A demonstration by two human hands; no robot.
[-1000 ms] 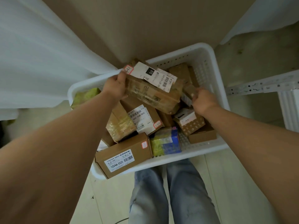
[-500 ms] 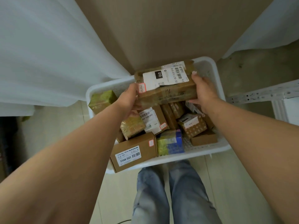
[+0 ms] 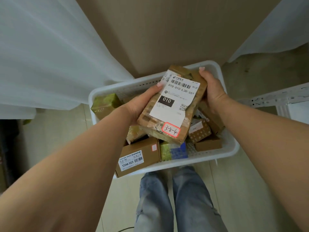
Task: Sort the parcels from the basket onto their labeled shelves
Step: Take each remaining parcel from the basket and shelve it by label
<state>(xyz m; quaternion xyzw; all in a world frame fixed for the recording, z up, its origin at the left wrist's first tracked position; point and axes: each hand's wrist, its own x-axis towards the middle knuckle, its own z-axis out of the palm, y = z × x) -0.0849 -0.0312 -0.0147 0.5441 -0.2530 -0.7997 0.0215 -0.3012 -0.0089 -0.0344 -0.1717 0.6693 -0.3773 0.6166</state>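
Above the white basket (image 3: pixel 229 148) our left hand (image 3: pixel 142 104) and right hand (image 3: pixel 211 91) grip a taped brown parcel (image 3: pixel 168 131), its white label reading 010, red-edged sticker 3-2-4

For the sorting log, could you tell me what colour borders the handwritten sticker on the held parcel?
Red border on the sticker, head view.

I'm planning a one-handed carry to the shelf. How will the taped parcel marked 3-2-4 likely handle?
The taped parcel is probably stiff: its box edges stay straight while the left hand and right hand grip opposite sides. The glossy tape wrap may be slippery. Needing both hands hints at some bulk or weight, though that is uncertain.
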